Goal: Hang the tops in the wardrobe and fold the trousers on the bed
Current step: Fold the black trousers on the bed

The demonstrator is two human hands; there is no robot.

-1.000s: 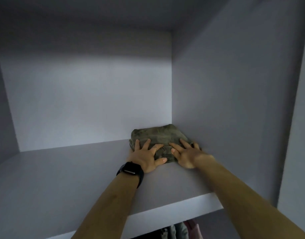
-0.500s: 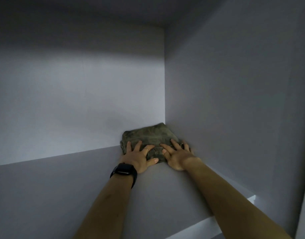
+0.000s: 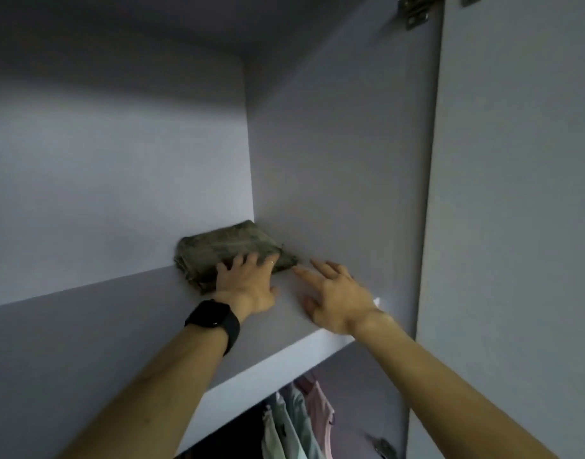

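Left hand (image 3: pixel 248 282): your fingers lie spread flat on the folded trousers (image 3: pixel 228 248), gripping nothing.
Right hand (image 3: pixel 334 294): open, just beside them, above the shelf (image 3: pixel 118 326).

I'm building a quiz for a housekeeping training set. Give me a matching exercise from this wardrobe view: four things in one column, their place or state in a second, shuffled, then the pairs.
Things:
1. folded trousers
2. left hand
3. right hand
4. hanging tops

Places or states:
A. below the shelf
B. open, beside the bundle, only a fingertip near its edge
C. in the shelf's back right corner
D. flat on the bundle, watch on its wrist

Pairs: 1-C, 2-D, 3-B, 4-A
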